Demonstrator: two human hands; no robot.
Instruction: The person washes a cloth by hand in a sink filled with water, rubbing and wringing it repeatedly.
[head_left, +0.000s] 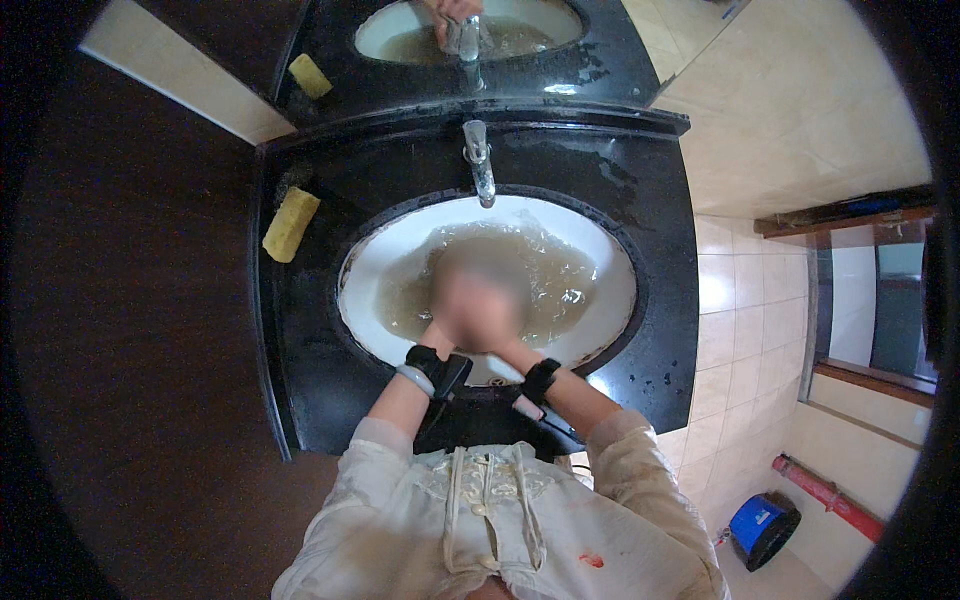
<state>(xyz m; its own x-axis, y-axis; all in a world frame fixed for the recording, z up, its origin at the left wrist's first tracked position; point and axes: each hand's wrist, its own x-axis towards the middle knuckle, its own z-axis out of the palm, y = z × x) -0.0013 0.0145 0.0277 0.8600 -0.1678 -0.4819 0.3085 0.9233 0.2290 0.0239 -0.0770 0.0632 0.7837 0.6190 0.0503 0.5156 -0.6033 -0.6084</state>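
My left hand (452, 309) and my right hand (496, 316) are close together over the white oval washbasin (362, 289). A blurred patch covers both, so their fingers and anything between them cannot be made out. Cloudy, brownish water (555, 292) with a rippled surface fills the lower part of the bowl around them. Beyond my hands, a chrome faucet (480, 161) reaches over the basin's far rim. Black straps circle both wrists, and a pale bangle (415, 380) is on my left forearm.
A yellow sponge (291, 225) lies at the left of the wet black countertop (307, 322). Behind the counter a mirror (517, 75) reflects the basin and faucet. A dark brown panel (142, 300) borders the left. A blue and black container (761, 525) stands at lower right near a red pipe (829, 495).
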